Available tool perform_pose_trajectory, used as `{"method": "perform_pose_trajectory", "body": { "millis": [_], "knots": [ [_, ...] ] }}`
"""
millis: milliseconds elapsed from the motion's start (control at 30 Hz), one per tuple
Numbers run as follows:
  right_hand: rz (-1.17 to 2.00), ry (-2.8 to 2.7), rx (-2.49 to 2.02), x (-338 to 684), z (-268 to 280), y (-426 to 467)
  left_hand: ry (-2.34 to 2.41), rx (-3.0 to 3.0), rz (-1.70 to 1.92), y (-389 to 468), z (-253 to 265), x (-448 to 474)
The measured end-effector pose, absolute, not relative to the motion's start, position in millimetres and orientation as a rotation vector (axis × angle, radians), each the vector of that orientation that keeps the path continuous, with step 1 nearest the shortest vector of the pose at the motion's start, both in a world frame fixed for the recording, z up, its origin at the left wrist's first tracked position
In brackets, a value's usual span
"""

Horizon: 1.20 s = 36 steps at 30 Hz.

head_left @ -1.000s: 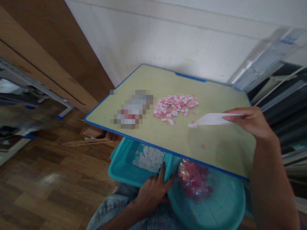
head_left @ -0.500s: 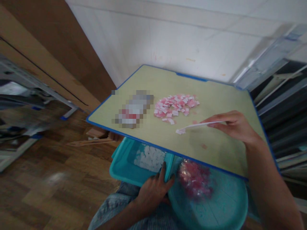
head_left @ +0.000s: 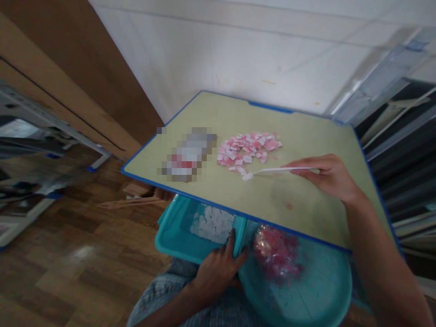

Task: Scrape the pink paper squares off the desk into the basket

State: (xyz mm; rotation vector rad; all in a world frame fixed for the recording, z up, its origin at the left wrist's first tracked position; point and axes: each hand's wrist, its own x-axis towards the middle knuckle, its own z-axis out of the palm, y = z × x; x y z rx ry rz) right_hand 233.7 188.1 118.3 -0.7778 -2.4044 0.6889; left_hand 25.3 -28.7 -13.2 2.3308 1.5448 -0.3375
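Observation:
My right hand (head_left: pixel 329 175) pinches a slim white tool that looks like tweezers (head_left: pixel 272 170). At the tip is a small white square piece (head_left: pixel 247 176), touching the board beside a pile of pink and white pieces (head_left: pixel 250 146). My left hand (head_left: pixel 218 270) grips the near right wall of a teal tray (head_left: pixel 184 251), index finger inside and thumb outside. Small white pieces (head_left: pixel 214 223) lie in that tray. The pile rests on a pale yellow board with a blue edge (head_left: pixel 309 136).
A pixelated object (head_left: pixel 190 154) lies on the board's left side. Under the front edge, a round teal basin (head_left: pixel 327 286) holds a clear bag of pink pieces (head_left: pixel 277 254). A white wall (head_left: pixel 238 59) stands behind, a brown cardboard panel (head_left: pixel 102 91) at left.
My right hand has moved the tool and the white piece a little left and away from me, closer to the pile. My left hand has stayed on the tray.

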Motion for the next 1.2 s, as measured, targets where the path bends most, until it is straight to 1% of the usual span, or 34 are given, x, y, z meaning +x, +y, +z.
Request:
{"method": "perform_pose_trajectory", "body": {
  "millis": [267, 400, 533, 667, 833, 1033, 1200],
  "knots": [
    [0.670, -2.424, -0.740, 240.8, 119.6, 190.4, 1.546, 2.338, -0.318, -28.5, -13.8, 25.1],
    [0.729, -2.468, -0.703, 240.0, 121.8, 188.9, 1.547, 2.337, -0.322, -28.6, -14.5, 25.1],
    [0.690, -2.425, -0.729, 238.5, 122.9, 186.9, 1.539, 2.343, -0.327, -29.1, -15.4, 24.8],
    [0.771, -2.472, -0.713, 237.7, 124.4, 185.4, 1.530, 2.349, -0.329, -29.2, -17.0, 24.4],
    [0.761, -2.433, -0.723, 233.6, 125.0, 182.8, 1.520, 2.352, -0.331, -28.8, -18.7, 24.2],
    [0.926, -2.560, -0.553, 230.9, 128.7, 177.7, 1.537, 2.341, -0.340, -29.0, -16.7, 24.9],
    [0.844, -2.489, -0.642, 240.6, 132.1, 179.0, 1.543, 2.340, -0.330, -28.4, -13.3, 25.2]
  ]
}}
